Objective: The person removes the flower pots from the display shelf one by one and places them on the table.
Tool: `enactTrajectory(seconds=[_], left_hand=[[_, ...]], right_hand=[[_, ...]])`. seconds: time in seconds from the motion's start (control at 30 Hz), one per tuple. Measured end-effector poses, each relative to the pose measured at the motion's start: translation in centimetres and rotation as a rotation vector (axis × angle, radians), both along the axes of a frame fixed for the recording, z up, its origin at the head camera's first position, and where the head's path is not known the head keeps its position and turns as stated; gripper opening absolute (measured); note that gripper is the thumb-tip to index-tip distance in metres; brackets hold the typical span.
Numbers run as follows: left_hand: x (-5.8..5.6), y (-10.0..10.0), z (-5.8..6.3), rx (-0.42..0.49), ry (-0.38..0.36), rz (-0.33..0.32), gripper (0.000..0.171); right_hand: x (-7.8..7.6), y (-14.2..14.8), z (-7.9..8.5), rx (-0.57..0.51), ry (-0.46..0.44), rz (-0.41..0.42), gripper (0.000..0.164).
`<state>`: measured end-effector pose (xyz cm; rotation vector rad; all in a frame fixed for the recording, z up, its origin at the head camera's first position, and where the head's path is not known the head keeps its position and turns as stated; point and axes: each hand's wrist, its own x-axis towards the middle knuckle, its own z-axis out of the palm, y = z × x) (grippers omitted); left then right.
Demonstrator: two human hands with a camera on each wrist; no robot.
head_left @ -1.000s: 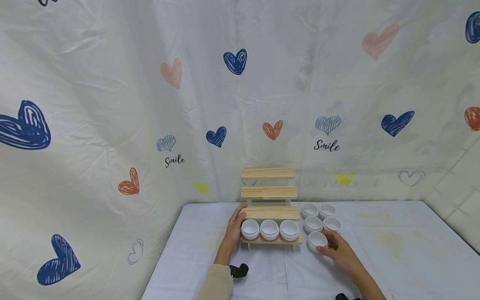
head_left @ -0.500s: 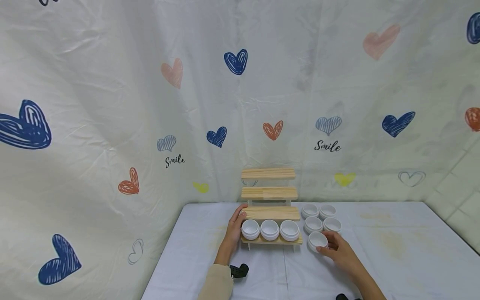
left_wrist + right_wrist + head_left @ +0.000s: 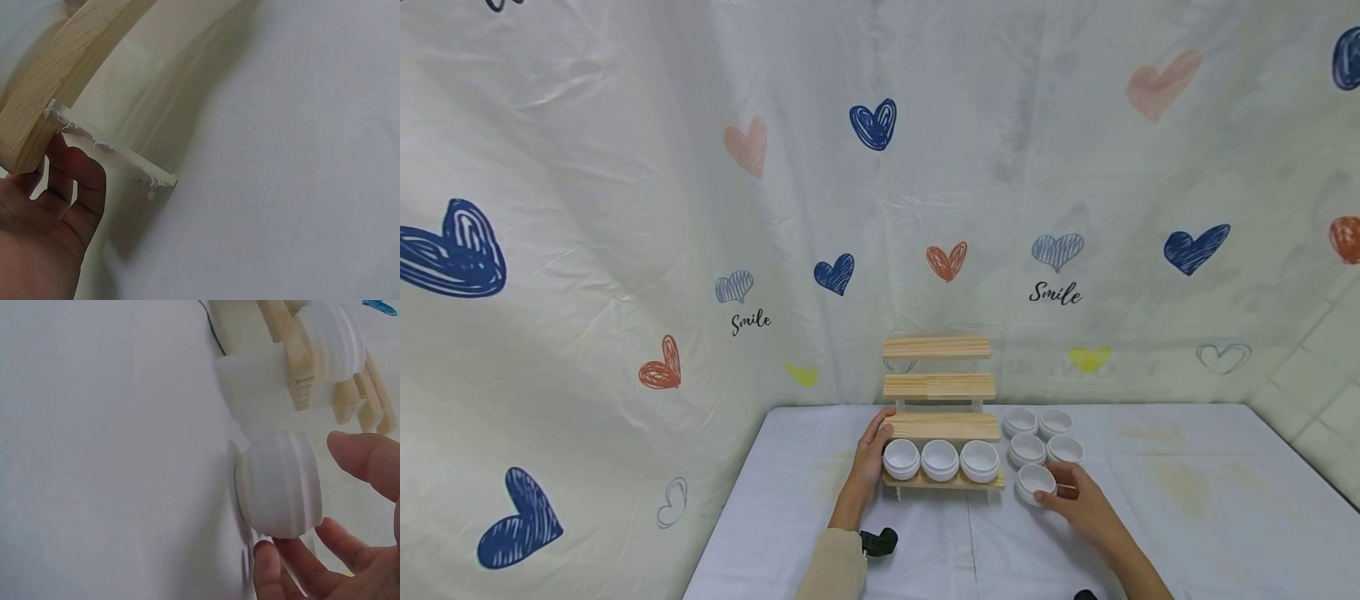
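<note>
With the left hand (image 3: 868,454) gripping the stand (image 3: 942,427) and the right hand (image 3: 1078,498) relaxed against the white cup (image 3: 1033,484) on the desk (image 3: 1180,533), I judged it light, stiff, possibly slippery, best pinched by its sides.

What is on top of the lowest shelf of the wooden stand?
Three white cups stand upright in a row on the lowest shelf. The wood directly under them is covered and cannot be seen.

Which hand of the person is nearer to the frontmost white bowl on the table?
Right. The right hand is at that bowl's right side; the left hand is farther away, at the left end of the rack.
</note>
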<state>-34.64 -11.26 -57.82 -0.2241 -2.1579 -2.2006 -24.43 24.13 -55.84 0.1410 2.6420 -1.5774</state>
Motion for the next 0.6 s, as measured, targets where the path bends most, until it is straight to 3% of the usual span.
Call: enactTrajectory(seconds=[0.23, 0.47, 0.6], left_hand=[[0.1, 0.0, 0.0, 0.000, 0.006, -0.003, 0.043], [0.2, -0.1, 0.0, 0.000, 0.003, -0.005, 0.043], [0.2, 0.0, 0.1, -0.006, 0.000, 0.001, 0.042]], right_hand=[[0.2, -0.8, 1.7, 0.059, 0.038, -0.028, 0.075], [1.0, -2.8, 3.4, 0.076, 0.246, -0.020, 0.060], [1.0, -4.2, 4.0, 0.048, 0.306, 0.009, 0.055]])
